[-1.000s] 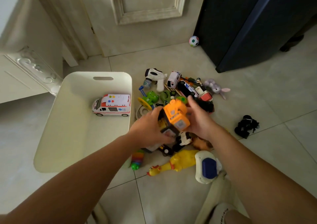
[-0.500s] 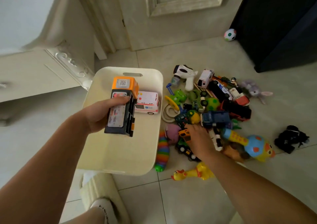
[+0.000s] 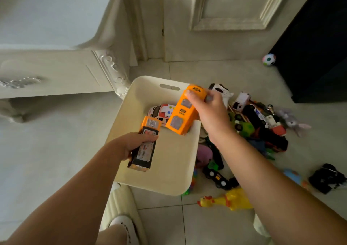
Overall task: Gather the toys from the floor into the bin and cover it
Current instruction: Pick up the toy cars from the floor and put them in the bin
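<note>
Your left grip (image 3: 134, 143) clasps a black toy (image 3: 144, 151), your right grip (image 3: 210, 111) an orange truck (image 3: 181, 116), both over the bin (image 3: 169, 185) (an ambulance (image 3: 161, 111) lies inside). More toys (image 3: 259, 124) lie heaped on the floor (image 3: 216, 72) beside it.

Cream panelled door (image 3: 231, 6) with a raised moulding.
Left of door: white cabinet (image 3: 56, 72), carved scroll trim on its corner.
Right of door: large dark unit (image 3: 319, 47), kind unclear.
In front of door: pale glossy tiled floor (image 3: 56, 150), thin grout lines.
Light dim and even.
</note>
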`<state>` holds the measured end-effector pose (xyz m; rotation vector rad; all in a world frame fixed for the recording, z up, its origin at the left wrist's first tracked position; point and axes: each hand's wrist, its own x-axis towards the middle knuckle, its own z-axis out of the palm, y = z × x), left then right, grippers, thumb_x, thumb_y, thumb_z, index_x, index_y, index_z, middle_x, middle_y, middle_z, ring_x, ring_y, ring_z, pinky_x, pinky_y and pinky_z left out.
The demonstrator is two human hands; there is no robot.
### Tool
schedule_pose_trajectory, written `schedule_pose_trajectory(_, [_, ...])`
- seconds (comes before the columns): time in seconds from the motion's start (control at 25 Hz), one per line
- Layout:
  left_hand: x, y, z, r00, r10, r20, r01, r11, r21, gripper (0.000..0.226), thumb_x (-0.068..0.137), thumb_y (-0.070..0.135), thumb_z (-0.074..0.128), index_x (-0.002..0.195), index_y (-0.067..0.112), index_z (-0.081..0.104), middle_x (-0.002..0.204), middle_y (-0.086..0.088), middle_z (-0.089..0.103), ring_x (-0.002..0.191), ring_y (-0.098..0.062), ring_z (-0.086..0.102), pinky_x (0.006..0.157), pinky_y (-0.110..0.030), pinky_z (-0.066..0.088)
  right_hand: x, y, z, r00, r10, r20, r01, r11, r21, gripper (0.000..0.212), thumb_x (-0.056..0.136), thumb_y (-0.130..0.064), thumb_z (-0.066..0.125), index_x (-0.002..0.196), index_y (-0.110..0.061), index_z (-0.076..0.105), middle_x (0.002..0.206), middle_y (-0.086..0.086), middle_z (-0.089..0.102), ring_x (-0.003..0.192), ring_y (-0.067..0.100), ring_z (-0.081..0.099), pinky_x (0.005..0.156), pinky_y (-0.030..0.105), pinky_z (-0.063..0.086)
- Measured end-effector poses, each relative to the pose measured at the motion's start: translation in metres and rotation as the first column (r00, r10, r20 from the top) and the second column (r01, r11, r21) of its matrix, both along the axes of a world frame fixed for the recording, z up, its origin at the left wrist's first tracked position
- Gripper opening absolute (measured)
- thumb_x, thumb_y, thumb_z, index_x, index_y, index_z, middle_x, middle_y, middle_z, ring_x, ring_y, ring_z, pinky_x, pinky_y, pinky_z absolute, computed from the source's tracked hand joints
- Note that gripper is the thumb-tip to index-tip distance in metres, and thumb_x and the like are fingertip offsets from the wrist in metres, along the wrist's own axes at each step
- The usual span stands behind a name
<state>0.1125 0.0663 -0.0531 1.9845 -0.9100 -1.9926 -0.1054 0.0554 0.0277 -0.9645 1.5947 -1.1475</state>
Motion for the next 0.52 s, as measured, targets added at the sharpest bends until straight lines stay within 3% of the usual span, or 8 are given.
schedule_pose_trajectory(0.04, [0.005, 0.001, -0.007, 0.999, 0.009, 0.031, -0.009, 1.000, 0.011, 0.038, 0.077, 0.030, 0.077, 0.105, 0.008, 0.063, 0.089, -0.012, 0.071, 0.077, -0.026, 0.067, 0.071, -0.036, 0.055, 0.023, -0.004, -0.021, 0.997, 0.047, -0.061, -0.039, 0.991, 0.127, 0.053, 0.080, -0.041, 0.074, 0.119, -0.014, 0.050, 0.111, 0.003, 0.064, 0.093, 0.013, 0.066, 0.082, 0.031, 0.055])
schedule_pose_trajectory(0.12, [0.016, 0.001, -0.023, 0.995, 0.011, 0.102, -0.016, 0.999, 0.045, 0.041, 0.073, 0.029, 0.081, 0.103, 0.006, 0.064, 0.093, -0.016, 0.072, 0.081, -0.032, 0.069, 0.081, -0.043, 0.057, 0.060, -0.008, -0.072, 0.972, 0.169, -0.163, -0.096, 0.921, 0.377, 0.062, 0.079, -0.042, 0.072, 0.127, -0.011, 0.048, 0.125, 0.011, 0.057, 0.105, 0.026, 0.060, 0.086, 0.036, 0.052])
schedule_pose_trajectory(0.2, [0.027, 0.000, -0.039, 0.989, -0.013, 0.148, 0.004, 0.998, 0.066, 0.045, 0.069, 0.031, 0.083, 0.102, 0.006, 0.065, 0.098, -0.019, 0.071, 0.089, -0.034, 0.068, 0.090, -0.049, 0.054, 0.081, -0.009, -0.115, 0.957, 0.213, -0.196, -0.064, 0.817, 0.573, 0.063, 0.082, -0.040, 0.070, 0.131, -0.009, 0.048, 0.129, 0.014, 0.053, 0.100, 0.027, 0.061, 0.066, 0.028, 0.049])
schedule_pose_trajectory(0.28, [0.028, -0.002, -0.053, 0.984, -0.076, 0.163, 0.064, 0.995, 0.076, 0.049, 0.070, 0.034, 0.082, 0.107, 0.007, 0.064, 0.104, -0.018, 0.070, 0.095, -0.034, 0.068, 0.093, -0.050, 0.052, 0.090, -0.006, -0.149, 0.958, 0.238, -0.158, -0.064, 0.719, 0.692, 0.051, 0.085, -0.036, 0.068, 0.123, -0.006, 0.053, 0.117, 0.009, 0.060, 0.080, 0.022, 0.063, 0.046, 0.023, 0.037])
schedule_pose_trajectory(0.32, [0.027, -0.002, -0.058, 0.978, -0.112, 0.178, 0.101, 0.992, 0.069, 0.048, 0.074, 0.034, 0.079, 0.111, 0.007, 0.063, 0.106, -0.017, 0.070, 0.097, -0.033, 0.067, 0.094, -0.049, 0.052, 0.096, -0.002, -0.161, 0.966, 0.235, -0.104, -0.087, 0.681, 0.727, 0.045, 0.086, -0.034, 0.068, 0.118, -0.006, 0.055, 0.110, 0.008, 0.062, 0.072, 0.020, 0.061, 0.045, 0.023, 0.038])
schedule_pose_trajectory(0.4, [0.026, -0.003, -0.065, 0.934, -0.199, 0.295, 0.197, 0.980, 0.038, 0.038, 0.086, 0.030, 0.066, 0.115, 0.005, 0.062, 0.110, -0.015, 0.067, 0.100, -0.030, 0.065, 0.095, -0.042, 0.051, 0.106, 0.004, -0.186, 0.970, 0.243, -0.015, -0.148, 0.639, 0.755, 0.042, 0.085, -0.033, 0.066, 0.115, -0.005, 0.057, 0.106, 0.011, 0.065, 0.078, 0.025, 0.064, 0.057, 0.029, 0.052])
schedule_pose_trajectory(0.52, [0.026, -0.009, -0.068, 0.761, -0.366, 0.535, 0.383, 0.920, 0.084, 0.031, 0.094, 0.020, 0.053, 0.121, 0.005, 0.057, 0.120, -0.013, 0.062, 0.109, -0.028, 0.061, 0.094, -0.034, 0.050, 0.112, 0.009, -0.222, 0.942, 0.327, 0.075, -0.261, 0.575, 0.776, 0.038, 0.081, -0.031, 0.065, 0.108, -0.004, 0.061, 0.106, 0.017, 0.069, 0.092, 0.036, 0.069, 0.076, 0.049, 0.059])
